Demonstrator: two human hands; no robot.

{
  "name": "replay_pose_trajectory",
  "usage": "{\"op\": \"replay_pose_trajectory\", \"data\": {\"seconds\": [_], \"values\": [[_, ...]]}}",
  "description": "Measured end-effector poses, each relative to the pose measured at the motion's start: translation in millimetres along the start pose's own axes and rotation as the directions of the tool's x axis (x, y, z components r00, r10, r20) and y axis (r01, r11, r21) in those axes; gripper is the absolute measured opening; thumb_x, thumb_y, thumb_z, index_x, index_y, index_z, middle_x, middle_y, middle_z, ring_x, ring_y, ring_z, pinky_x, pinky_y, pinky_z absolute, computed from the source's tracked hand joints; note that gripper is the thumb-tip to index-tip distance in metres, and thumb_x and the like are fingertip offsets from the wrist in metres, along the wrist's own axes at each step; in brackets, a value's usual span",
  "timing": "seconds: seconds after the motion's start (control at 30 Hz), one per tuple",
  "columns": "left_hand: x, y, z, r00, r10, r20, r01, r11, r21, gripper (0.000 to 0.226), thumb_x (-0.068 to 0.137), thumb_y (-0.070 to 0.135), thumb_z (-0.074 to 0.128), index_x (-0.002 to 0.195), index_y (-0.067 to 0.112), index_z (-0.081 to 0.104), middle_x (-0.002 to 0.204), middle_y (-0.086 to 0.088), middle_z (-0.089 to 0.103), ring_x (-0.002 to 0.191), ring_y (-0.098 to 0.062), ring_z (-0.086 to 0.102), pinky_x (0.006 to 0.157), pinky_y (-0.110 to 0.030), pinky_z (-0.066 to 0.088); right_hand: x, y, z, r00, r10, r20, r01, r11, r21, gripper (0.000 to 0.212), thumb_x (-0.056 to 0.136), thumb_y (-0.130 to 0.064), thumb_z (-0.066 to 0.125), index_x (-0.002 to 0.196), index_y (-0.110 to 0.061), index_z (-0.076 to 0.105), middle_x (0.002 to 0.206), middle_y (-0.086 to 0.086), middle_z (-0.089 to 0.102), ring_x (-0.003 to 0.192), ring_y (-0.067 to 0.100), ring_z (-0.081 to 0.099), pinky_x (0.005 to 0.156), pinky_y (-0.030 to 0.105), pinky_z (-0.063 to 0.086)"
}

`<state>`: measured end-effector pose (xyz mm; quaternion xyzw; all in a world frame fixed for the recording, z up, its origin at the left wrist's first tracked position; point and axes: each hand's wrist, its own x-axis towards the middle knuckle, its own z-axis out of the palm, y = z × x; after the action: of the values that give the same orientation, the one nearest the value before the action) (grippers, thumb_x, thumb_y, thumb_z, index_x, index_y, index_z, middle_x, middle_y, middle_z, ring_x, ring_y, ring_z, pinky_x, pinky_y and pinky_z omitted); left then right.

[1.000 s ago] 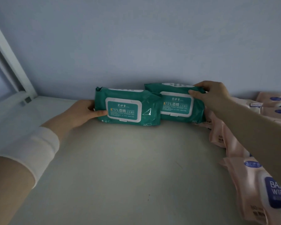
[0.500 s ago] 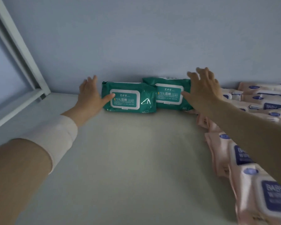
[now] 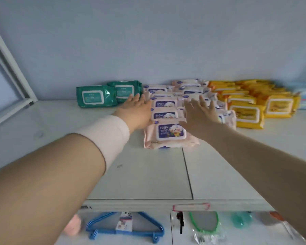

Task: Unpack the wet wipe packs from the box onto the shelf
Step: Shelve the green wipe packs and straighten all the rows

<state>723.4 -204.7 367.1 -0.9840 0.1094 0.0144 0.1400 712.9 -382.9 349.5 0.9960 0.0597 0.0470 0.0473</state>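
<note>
I've let go of the 2 green wipe packs [image 3: 96,96]; they stand far left on the shelf [image 3: 148,174]. That pair looks placed. My left hand [image 3: 138,110] and right hand [image 3: 200,114], both released and empty, hover over the pink packs [image 3: 168,133].

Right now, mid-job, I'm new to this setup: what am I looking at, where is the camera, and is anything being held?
There is no machine. One camera sits on a person's head, looking forward and down along both bare arms. The left hand, past a pale sleeve, and the right hand reach over a white shelf with fingers straight; neither holds anything. At the back lie two green plastic wipe packs, then rows of pink baby wipe packs, then yellow wipe packs on the right. Blue plastic hangers lie lower down.
</note>
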Motion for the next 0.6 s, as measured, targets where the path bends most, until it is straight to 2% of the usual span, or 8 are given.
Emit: {"op": "replay_pose_trajectory", "data": {"seconds": [0.1, 0.2, 0.27, 0.4, 0.47, 0.6], "values": [[-15.0, 70.3, -41.3, 0.991, 0.127, -0.036, -0.125, 0.990, 0.062, 0.061, 0.094, 0.042, 0.043, 0.143, 0.009, 0.027, 0.146, -0.015, 0.039, 0.134, -0.033, 0.036, 0.113, -0.048, 0.018, -45.0, 61.2, -8.5, 0.994, 0.107, 0.032, -0.107, 0.994, -0.025, 0.067, 0.093, -0.049, 0.041, 0.148, -0.017, 0.018, 0.155, 0.009, 0.019, 0.145, 0.031, 0.007, 0.115, 0.052, 0.011], [-19.7, 145.1, -66.3, 0.957, 0.285, -0.050, -0.284, 0.959, 0.025, 0.045, 0.093, 0.038, 0.041, 0.131, 0.014, 0.043, 0.130, -0.010, 0.054, 0.117, -0.032, 0.050, 0.099, -0.043, 0.033, -94.6, 121.3, -11.6, 0.969, 0.201, 0.145, -0.201, 0.980, -0.016, 0.055, 0.093, -0.047, 0.042, 0.141, -0.019, 0.035, 0.144, 0.008, 0.039, 0.137, 0.028, 0.031, 0.109, 0.046, 0.026], [-21.6, 196.2, -77.5, 0.928, 0.372, -0.009, -0.372, 0.927, -0.048, 0.042, 0.092, 0.040, 0.041, 0.124, 0.015, 0.048, 0.130, -0.010, 0.054, 0.114, -0.034, 0.051, 0.097, -0.041, 0.039, -129.6, 159.7, -10.8, 0.928, 0.275, 0.253, -0.279, 0.960, -0.020, 0.052, 0.094, -0.048, 0.040, 0.137, -0.019, 0.041, 0.138, 0.005, 0.047, 0.130, 0.026, 0.042, 0.103, 0.040, 0.034], [-40.5, 304.9, -93.8, 0.853, 0.518, 0.070, -0.519, 0.855, 0.003, 0.052, 0.095, 0.046, 0.041, 0.136, 0.014, 0.044, 0.139, -0.008, 0.047, 0.125, -0.030, 0.047, 0.099, -0.038, 0.040, -199.7, 235.4, 3.4, 0.821, 0.400, 0.407, -0.423, 0.905, -0.035, 0.051, 0.095, -0.049, 0.039, 0.135, -0.018, 0.045, 0.135, 0.003, 0.050, 0.124, 0.025, 0.048, 0.095, 0.034, 0.041], [-52.5, 362.6, -97.1, 0.808, 0.581, 0.099, -0.581, 0.813, -0.025, 0.055, 0.093, 0.048, 0.042, 0.137, 0.015, 0.044, 0.140, -0.007, 0.047, 0.126, -0.029, 0.046, 0.101, -0.039, 0.041, -238.6, 272.5, 14.5, 0.778, 0.438, 0.451, -0.468, 0.882, -0.049, 0.051, 0.094, -0.048, 0.040, 0.134, -0.017, 0.046, 0.133, 0.003, 0.052, 0.119, 0.024, 0.051, 0.090, 0.033, 0.044], [-75.7, 485.8, -85.1, 0.719, 0.674, 0.171, -0.674, 0.736, -0.064, 0.054, 0.089, 0.053, 0.045, 0.132, 0.020, 0.049, 0.134, -0.005, 0.053, 0.118, -0.029, 0.052, 0.097, -0.041, 0.044, -327.5, 354.2, 47.4, 0.698, 0.485, 0.528, -0.546, 0.836, -0.046, 0.052, 0.095, -0.048, 0.038, 0.133, -0.015, 0.047, 0.133, 0.004, 0.053, 0.117, 0.025, 0.053, 0.094, 0.036, 0.047]]}}
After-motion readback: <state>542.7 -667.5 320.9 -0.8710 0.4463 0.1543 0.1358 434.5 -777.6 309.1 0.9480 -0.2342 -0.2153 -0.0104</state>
